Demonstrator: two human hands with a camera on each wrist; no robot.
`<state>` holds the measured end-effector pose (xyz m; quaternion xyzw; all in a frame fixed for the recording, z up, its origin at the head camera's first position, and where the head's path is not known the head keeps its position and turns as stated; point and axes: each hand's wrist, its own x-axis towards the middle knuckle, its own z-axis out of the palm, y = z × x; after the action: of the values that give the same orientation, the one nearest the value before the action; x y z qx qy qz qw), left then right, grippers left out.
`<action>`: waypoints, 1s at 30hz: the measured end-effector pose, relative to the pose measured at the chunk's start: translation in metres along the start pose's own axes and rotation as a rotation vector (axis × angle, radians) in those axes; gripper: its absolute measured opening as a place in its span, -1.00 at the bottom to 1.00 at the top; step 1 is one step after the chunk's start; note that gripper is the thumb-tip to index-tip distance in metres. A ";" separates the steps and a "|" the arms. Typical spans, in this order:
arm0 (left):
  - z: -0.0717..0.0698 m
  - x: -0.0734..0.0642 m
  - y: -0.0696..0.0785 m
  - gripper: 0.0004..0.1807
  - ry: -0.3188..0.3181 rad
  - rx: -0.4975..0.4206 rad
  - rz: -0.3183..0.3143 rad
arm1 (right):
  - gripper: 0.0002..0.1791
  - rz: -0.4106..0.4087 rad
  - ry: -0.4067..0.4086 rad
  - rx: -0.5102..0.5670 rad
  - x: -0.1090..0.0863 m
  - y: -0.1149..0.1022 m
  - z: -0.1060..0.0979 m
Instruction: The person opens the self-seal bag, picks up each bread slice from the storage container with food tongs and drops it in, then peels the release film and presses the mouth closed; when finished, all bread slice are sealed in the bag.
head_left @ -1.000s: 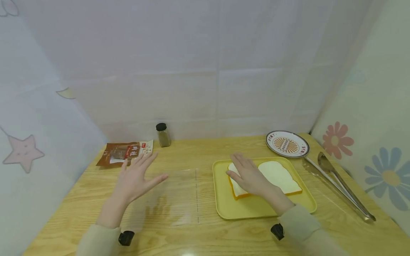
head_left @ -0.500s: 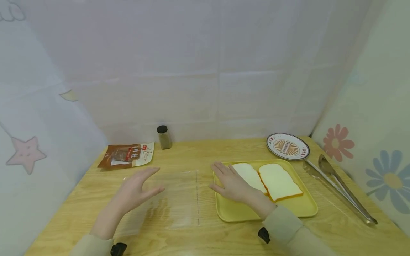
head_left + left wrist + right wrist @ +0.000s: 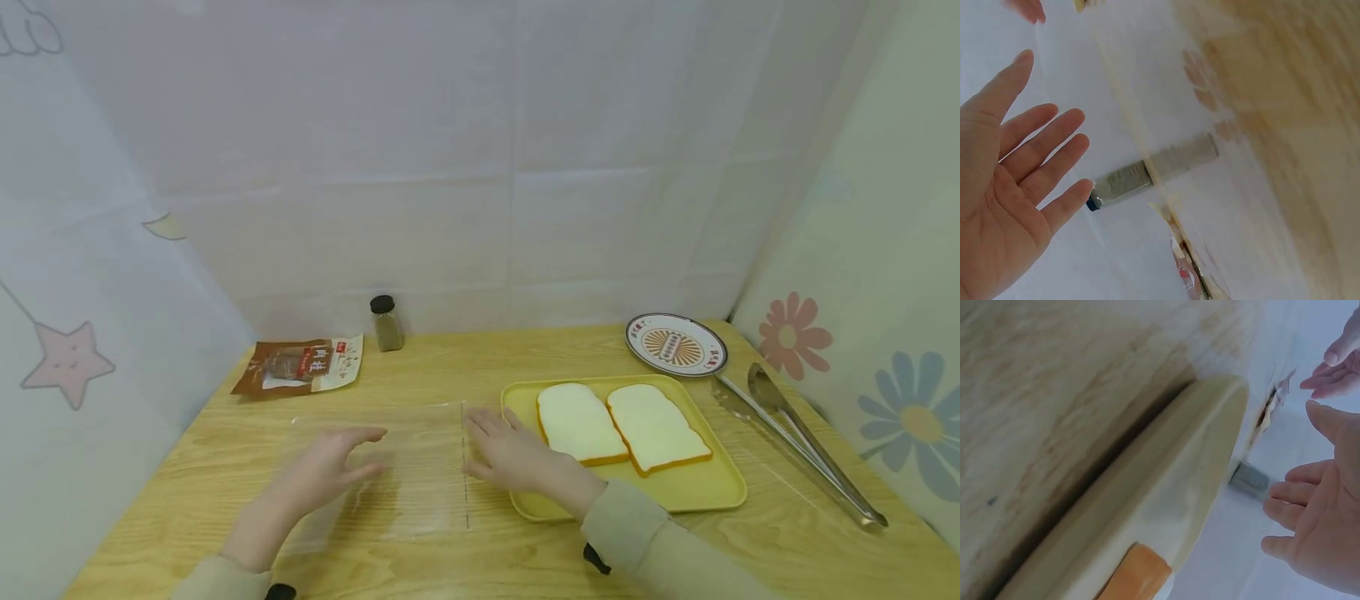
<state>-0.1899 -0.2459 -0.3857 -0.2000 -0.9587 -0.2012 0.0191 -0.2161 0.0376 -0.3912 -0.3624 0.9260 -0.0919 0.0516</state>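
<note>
My left hand (image 3: 322, 475) hovers over the left part of a clear, thin rectangular sheet (image 3: 427, 500) on the wooden table, fingers spread and loosely bent, palm turned inward. By the sheet's right edge is my right hand (image 3: 513, 454), its relaxed fingers overlapping that edge in the head view. Both palms face each other and hold nothing. In the wrist views the left hand (image 3: 1022, 181) and right hand (image 3: 1322, 506) show bare palms. Right of the sheet, a yellow tray (image 3: 697, 492) carries two white bread slices, one left (image 3: 581, 421) and one right (image 3: 660, 425), with orange-brown crusts.
At the back left lies a brown food packet (image 3: 296, 367), beside a black-capped jar (image 3: 387, 329) of greenish powder. A round printed plate (image 3: 677, 343) stands at the back right. Metal tongs (image 3: 847, 496) lie along the table's right side. Patterned cloth walls enclose the table.
My right hand has moved left and lower, off the bread and tray to the sheet's right edge. The left hand has lowered, its fingers drawn in from a wide spread.
</note>
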 end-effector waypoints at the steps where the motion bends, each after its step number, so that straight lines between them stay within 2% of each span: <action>1: 0.001 0.000 0.000 -0.46 -0.011 0.001 -0.006 | -0.31 -0.005 -0.011 -0.022 0.001 -0.002 0.001; 4: 0.006 0.002 0.000 -0.47 -0.036 0.005 -0.006 | -0.36 -0.011 -0.042 -0.090 0.005 -0.009 0.005; 7: 0.010 0.004 0.000 -0.46 -0.058 0.025 0.020 | -0.40 -0.004 -0.066 -0.140 0.007 -0.013 0.009; 12: 0.017 0.007 0.002 -0.43 -0.081 0.046 0.069 | -0.38 0.022 -0.111 -0.175 0.012 -0.017 0.016; 20: 0.023 0.010 0.005 -0.41 -0.103 0.043 0.010 | -0.31 0.046 -0.156 -0.227 0.017 -0.019 0.024; 26: 0.023 0.012 0.002 -0.40 -0.149 0.040 0.032 | -0.28 0.073 -0.193 -0.188 0.018 -0.022 0.024; 30: 0.024 0.013 -0.001 -0.41 -0.149 0.050 0.046 | -0.28 0.067 -0.186 -0.212 0.019 -0.024 0.024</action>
<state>-0.2009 -0.2322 -0.4066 -0.2357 -0.9574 -0.1610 -0.0428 -0.2100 0.0040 -0.4101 -0.3417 0.9333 0.0421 0.1016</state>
